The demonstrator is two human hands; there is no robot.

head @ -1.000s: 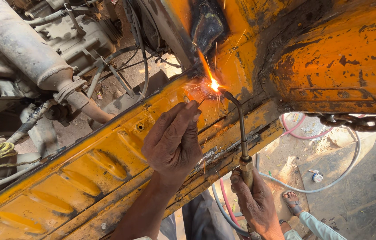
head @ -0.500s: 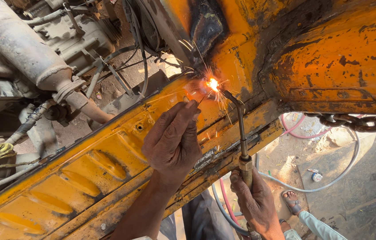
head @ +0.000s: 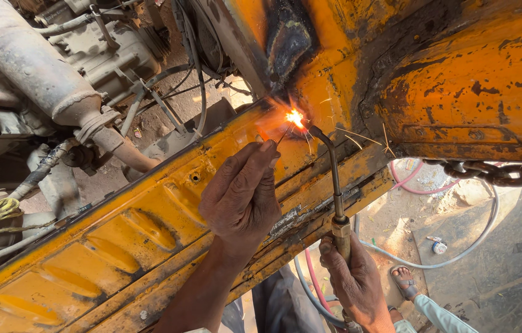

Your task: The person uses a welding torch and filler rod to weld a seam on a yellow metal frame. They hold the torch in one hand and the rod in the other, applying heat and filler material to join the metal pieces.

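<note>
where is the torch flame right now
In the head view, the flame burns upper centre on the yellow metal frame, at the torch tip, just above the left hand.

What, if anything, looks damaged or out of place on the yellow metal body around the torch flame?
The yellow panel is worn: paint chipped, rust patches, and a charred black patch above the flame. The right hand holds the torch; the left hand feeds a thin rod.

The left hand rests on the frame rail, left of the welding torch; the right hand grips the torch below, hoses lying beneath on the ground.
</note>
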